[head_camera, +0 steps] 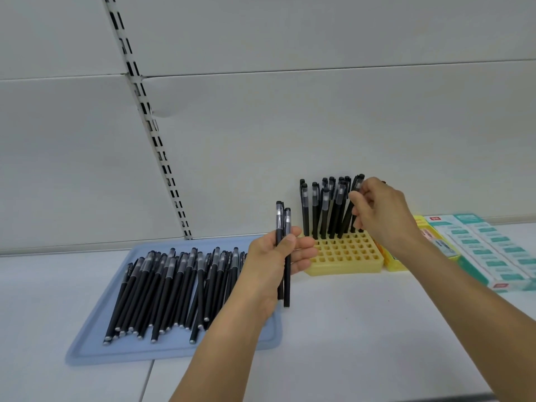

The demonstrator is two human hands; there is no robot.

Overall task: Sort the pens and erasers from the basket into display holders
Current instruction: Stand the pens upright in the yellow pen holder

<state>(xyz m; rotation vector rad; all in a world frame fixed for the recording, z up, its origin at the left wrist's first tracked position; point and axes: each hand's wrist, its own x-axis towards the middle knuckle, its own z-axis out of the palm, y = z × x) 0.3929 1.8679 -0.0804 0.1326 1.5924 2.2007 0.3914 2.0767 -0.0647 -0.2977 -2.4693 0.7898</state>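
Observation:
A yellow grid pen holder (345, 253) stands on the white shelf against the back wall, with several black pens (319, 207) upright in its far rows. My right hand (377, 210) pinches one black pen (354, 198) that stands tilted at the right end of those rows. My left hand (278, 256) holds a few black pens (285, 242) upright, just left of the holder. A blue tray (95, 340) at the left carries a pile of several black pens (174, 285) lying side by side.
Boxes of erasers in green-and-white packaging (490, 250) lie in rows at the right, beside a yellow box (397, 262) partly hidden by my right forearm. A slotted shelf upright (150, 123) runs up the back wall. The shelf's front edge is near the bottom.

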